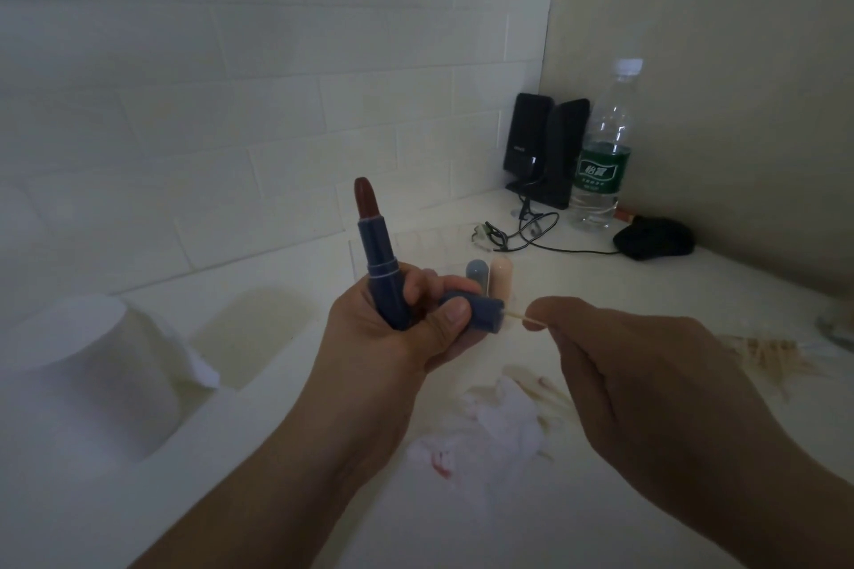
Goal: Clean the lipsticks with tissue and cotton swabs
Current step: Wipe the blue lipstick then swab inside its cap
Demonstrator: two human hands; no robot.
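My left hand [393, 328] grips a dark blue lipstick [381, 261] upright, its dark red bullet extended. The same hand also pinches the lipstick's blue cap [480, 312] sideways, its open end facing right. My right hand [614, 365] pinches a cotton swab [520, 316] whose tip is inside the cap's opening. A crumpled tissue [490, 430] with red stains lies on the counter below my hands. A tissue roll [88, 379] stands at the left.
Two more lipsticks, one blue-grey [477, 273] and one pink [502, 275], stand behind my left hand. A pile of cotton swabs [776, 358] lies at the right. Black speakers [545, 148], a water bottle [603, 148], cables and a black mouse [654, 238] fill the back corner.
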